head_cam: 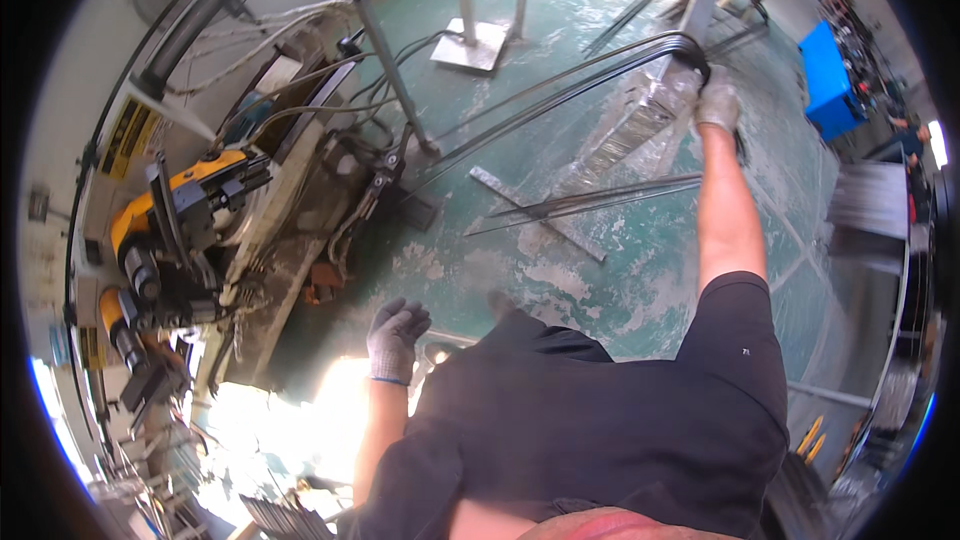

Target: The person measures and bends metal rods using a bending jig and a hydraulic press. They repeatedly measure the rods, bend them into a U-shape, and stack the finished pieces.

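Observation:
My right hand (718, 99), in a pale work glove, reaches forward to the bent ends of several dark metal rods (585, 75). Those rods lie over a long beam wrapped in clear plastic film (634, 124). Whether the fingers are closed on them is blurred. My left hand (397, 326), gloved too, is held low at my left side with nothing in it and its fingers slightly bent. More thin rods (600, 199) lie below the beam, across a flat metal bar (536, 214) on the floor.
At the left stands a yellow and black machine (187, 202) with hoses. A post with a square base plate (471, 45) stands ahead. To the right are a blue box (831, 81) and a blurred pale box-like object (870, 202); a person (911, 142) is at the far right.

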{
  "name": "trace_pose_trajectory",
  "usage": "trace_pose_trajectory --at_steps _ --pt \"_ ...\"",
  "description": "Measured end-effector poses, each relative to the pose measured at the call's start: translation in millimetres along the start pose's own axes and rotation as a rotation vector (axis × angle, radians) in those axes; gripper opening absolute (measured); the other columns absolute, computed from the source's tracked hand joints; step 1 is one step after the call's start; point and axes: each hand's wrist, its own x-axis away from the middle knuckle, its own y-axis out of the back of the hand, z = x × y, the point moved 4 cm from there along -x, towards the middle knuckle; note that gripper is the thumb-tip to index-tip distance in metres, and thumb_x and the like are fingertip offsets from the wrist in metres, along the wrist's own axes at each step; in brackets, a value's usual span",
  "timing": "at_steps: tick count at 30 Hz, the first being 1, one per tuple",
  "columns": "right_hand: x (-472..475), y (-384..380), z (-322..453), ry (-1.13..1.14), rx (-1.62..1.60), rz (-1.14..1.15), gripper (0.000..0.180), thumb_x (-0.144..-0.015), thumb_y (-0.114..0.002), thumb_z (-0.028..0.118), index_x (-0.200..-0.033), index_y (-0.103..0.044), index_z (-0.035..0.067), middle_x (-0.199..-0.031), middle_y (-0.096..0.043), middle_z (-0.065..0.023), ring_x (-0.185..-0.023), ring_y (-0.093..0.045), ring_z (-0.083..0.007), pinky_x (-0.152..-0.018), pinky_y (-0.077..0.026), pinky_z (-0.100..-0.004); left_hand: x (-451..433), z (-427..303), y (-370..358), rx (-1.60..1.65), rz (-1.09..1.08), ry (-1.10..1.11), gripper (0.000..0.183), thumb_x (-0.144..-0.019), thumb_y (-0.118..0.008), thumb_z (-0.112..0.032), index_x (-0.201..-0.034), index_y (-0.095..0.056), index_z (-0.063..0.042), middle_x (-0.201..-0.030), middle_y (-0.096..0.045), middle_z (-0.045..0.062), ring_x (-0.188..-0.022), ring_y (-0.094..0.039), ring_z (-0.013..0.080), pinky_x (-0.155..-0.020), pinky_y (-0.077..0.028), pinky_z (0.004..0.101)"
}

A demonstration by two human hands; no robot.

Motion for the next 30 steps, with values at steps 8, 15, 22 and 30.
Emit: trace_pose_trajectory --at_steps 8,15,22,30 --pt "-141 -71 21 0.356 0.300 0.071 0.038 -0.096 -0.066 0.037 -0.115 -0.079 0.007 -0.122 -0.075 -0.0203 -0.112 -0.073 -0.0372 -0.092 -0.059 -0.0496 61 7 98 -0.063 -0.389 0.001 0.038 -0.094 -0.072 -0.008 -0.128 -0.059 0.004 -0.101 -0.073 0.016 -0.085 -0.074 0.0254 -0.077 -0.063 0.0380" --pt "159 -141 127 0.328 -0.042 0.250 0.039 -0.093 -0.070 0.035 -0.115 -0.079 0.004 -0.120 -0.077 -0.0181 -0.107 -0.075 -0.0332 -0.088 -0.060 -0.0474 165 62 230 0.369 -0.790 -0.052 0.038 -0.091 -0.075 -0.004 -0.127 -0.063 0.002 -0.103 -0.075 0.016 -0.086 -0.076 0.0254 -0.076 -0.064 0.0363" --pt "526 -141 225 0.335 0.043 0.983 0.041 -0.090 -0.075 0.033 -0.115 -0.079 0.001 -0.118 -0.078 -0.0159 -0.102 -0.077 -0.0291 -0.084 -0.061 -0.0451 277 62 433 0.416 -1.010 -0.331 0.041 -0.086 -0.079 -0.006 -0.124 -0.067 0.002 -0.104 -0.074 0.012 -0.089 -0.072 0.0205 -0.081 -0.060 0.0342" --pt "743 -29 582 1.036 -0.588 1.195 0.035 -0.092 -0.076 0.020 -0.118 -0.072 -0.004 -0.105 -0.076 -0.0122 -0.095 -0.069 -0.0218 -0.091 -0.054 -0.0339 533 5 656 -0.054 -1.700 -0.856 0.023 -0.092 -0.068 0.003 -0.114 -0.069 -0.002 -0.106 -0.074 0.005 -0.098 -0.069 0.0152 -0.090 -0.056 0.0300"
